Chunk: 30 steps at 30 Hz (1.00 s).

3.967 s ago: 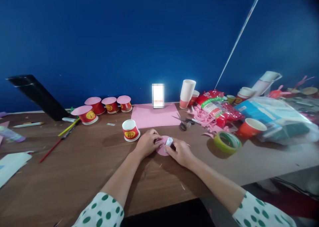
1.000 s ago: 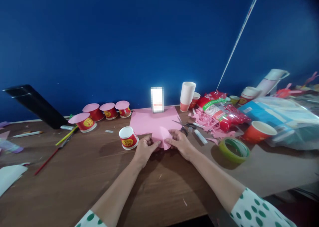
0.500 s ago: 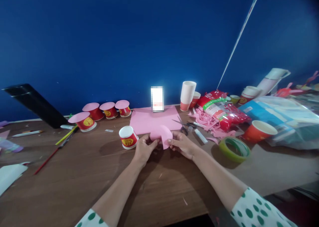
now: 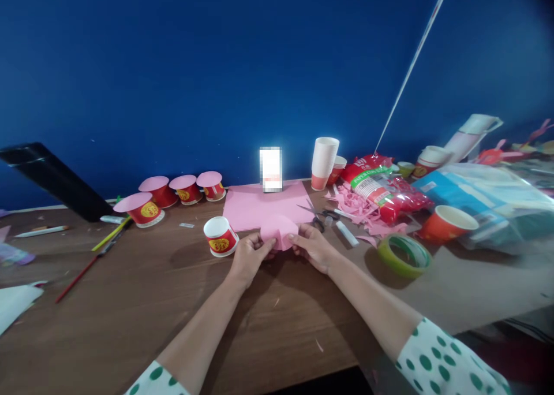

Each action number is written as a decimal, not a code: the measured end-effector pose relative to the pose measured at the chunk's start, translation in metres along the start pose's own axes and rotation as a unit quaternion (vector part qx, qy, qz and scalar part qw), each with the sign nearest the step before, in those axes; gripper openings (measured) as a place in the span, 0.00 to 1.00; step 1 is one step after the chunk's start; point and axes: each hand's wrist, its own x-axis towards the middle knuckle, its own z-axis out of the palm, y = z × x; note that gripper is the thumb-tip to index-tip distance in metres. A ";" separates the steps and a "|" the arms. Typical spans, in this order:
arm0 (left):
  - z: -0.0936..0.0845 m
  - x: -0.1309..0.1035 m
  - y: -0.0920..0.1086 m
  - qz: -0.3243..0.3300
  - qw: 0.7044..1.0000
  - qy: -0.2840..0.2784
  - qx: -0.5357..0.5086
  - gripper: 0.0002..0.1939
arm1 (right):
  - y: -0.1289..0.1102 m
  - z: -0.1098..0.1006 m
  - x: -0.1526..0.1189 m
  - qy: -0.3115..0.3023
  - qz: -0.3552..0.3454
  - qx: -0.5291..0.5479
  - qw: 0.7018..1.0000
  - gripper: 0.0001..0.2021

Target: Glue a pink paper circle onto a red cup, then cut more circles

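Observation:
Between my two hands is a rounded piece of pink paper [image 4: 279, 233], held a little above the table. My left hand [image 4: 253, 255] is closed on its left edge, thumb in front. On the right edge, my right hand [image 4: 315, 248] pinches the same paper between thumb and fingers. Just left of my left hand stands a red and white paper cup [image 4: 220, 237] with a yellow emblem. Behind the paper lies a flat pink sheet [image 4: 246, 207]. A pair of scissors [image 4: 319, 215] rests by the sheet's right side, beyond my right hand.
Red cups [image 4: 147, 213] topped with pink discs stand along the back left. A stack of paper cups [image 4: 324, 163], a red plastic bag [image 4: 376, 187], pink paper scraps [image 4: 352, 204], green tape [image 4: 404, 256] and an orange cup [image 4: 448, 224] crowd the right. Brushes [image 4: 82, 278] lie left.
The pink paper's right part, which hung down as a pointed flap, now sits higher and flatter between my hands. Both hands keep hold of it. The view has shifted slightly.

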 end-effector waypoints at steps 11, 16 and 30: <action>0.004 0.000 -0.001 -0.004 1.000 0.028 -0.006 0.18 | 0.004 0.006 0.003 0.027 -0.045 -0.006 0.999 0.12; 0.006 -0.001 0.000 -0.007 1.000 0.023 -0.008 0.19 | 0.002 0.008 0.002 0.029 -0.045 -0.010 0.998 0.13; 0.008 -0.003 0.001 -0.022 0.999 0.015 -0.027 0.20 | 0.003 0.008 0.002 0.034 -0.054 -0.019 0.998 0.14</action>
